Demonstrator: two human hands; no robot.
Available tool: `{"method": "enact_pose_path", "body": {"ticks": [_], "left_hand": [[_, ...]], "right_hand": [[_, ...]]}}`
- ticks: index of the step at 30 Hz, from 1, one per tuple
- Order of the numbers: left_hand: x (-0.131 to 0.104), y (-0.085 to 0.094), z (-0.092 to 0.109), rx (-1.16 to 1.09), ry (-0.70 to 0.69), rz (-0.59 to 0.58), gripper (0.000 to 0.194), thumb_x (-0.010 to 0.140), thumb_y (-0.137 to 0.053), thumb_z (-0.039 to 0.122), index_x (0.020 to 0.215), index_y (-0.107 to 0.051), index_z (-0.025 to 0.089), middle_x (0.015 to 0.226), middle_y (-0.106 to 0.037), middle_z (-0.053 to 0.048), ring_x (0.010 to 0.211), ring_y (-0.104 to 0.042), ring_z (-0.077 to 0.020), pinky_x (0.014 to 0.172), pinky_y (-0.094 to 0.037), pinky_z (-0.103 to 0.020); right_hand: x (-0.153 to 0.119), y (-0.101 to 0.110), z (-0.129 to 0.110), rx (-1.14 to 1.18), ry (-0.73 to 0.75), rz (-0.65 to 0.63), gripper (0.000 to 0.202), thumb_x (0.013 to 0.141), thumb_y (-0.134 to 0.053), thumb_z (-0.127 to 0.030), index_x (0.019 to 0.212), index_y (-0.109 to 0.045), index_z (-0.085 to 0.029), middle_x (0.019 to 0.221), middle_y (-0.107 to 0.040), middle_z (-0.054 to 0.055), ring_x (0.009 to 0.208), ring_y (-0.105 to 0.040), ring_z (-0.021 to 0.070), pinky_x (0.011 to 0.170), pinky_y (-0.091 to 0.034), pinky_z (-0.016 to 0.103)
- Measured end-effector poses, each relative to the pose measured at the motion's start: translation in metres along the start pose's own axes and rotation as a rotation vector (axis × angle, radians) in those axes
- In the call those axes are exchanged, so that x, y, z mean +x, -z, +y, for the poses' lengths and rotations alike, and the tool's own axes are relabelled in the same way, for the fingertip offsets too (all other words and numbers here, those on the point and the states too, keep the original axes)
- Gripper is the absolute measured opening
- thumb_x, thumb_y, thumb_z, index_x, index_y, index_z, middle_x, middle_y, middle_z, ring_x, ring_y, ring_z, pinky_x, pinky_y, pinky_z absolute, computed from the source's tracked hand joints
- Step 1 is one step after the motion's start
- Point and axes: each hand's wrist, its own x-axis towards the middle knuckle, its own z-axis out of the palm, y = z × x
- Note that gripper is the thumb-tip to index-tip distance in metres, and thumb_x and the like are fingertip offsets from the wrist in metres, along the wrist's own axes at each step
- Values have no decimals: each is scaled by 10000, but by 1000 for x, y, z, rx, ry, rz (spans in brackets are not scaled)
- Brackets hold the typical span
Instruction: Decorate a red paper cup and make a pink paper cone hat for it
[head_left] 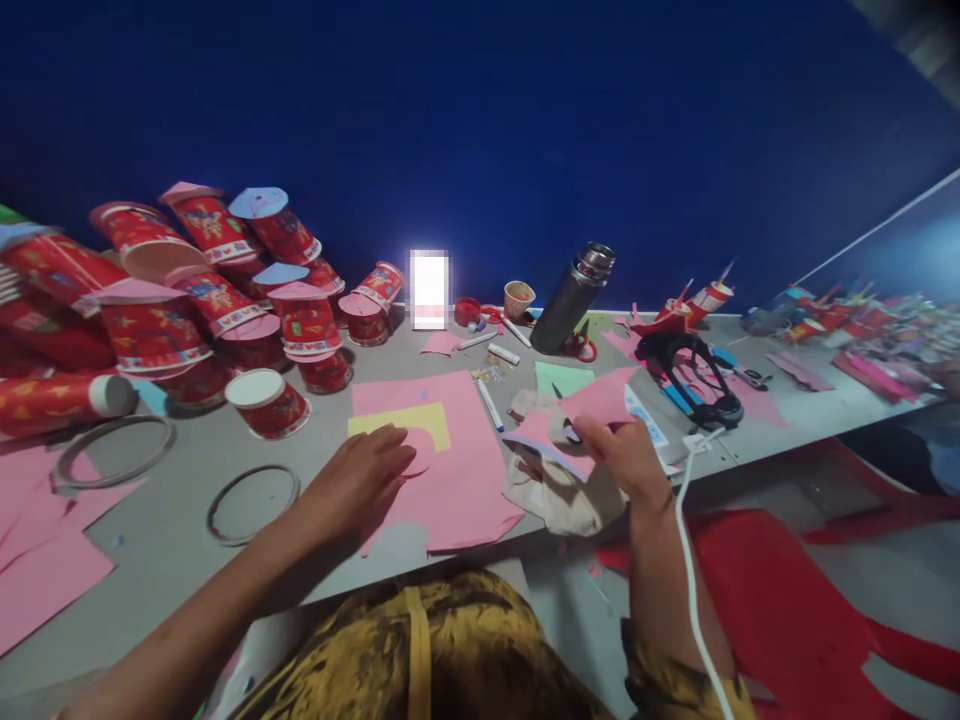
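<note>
Round pink paper disc [421, 452] lies atop large flat pink paper sheet [472, 495], just right of your nearer left hand [367, 475], fingertips touching. Right hand [626, 455] well apart. Can't tell whether either grip pinches.

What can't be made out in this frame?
- Head view: part of the pink disc is covered by the left hand.
- Head view: what the fingertips of the right hand grip is hidden by the hand itself.
- Head view: the bright rectangle is pixelated and washed out.
- Head view: the far-right clutter is blurred.
- Head view: the leftmost red cups are cut off by the edge.
</note>
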Motion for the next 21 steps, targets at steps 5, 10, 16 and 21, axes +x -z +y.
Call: {"method": "enact_pose_path", "body": {"ticks": [5, 10, 16, 21], "left_hand": [[-12, -10, -15, 58, -15, -47, 335, 1008, -541, 334, 1215, -788, 240, 1526, -684, -162, 1419, -606, -369, 1135, -496, -543], [-10, -15, -21, 70, 9, -34, 381, 1021, -519, 361, 1258, -791, 238, 1522, -695, -166, 1421, -621, -373, 1133, -493, -565], [-6, -12, -12, 76, 43, 4, 362, 1007, -523, 375, 1187, -806, 237, 1459, -732, -168, 1337, -672, -372, 1091, -517, -538], [-5, -9, -6, 110, 35, 32, 344, 1004, -517, 330, 1223, -761, 229, 1474, -700, -187, 1312, -675, -372, 1066, -530, -526]], "right_hand": [[-61, 30, 46, -3, -252, -478, 354, 748, -787, -538, 790, -769, -187, 713, -745, 38, 648, -647, 207, 603, -514, 301], [-115, 52, 85, -380, -451, -563, 140, 608, -820, -265, 668, -707, -211, 607, -683, 1, 582, -587, 185, 560, -404, 276], [-98, 34, 38, -452, -163, -561, 138, 879, -690, -330, 909, -790, -240, 808, -778, 21, 745, -685, 212, 682, -401, 286], [-18, -43, -28, -599, 118, -488, 176, 998, -651, -318, 992, -801, -226, 1021, -839, 73, 947, -747, 226, 766, -413, 285]]}}
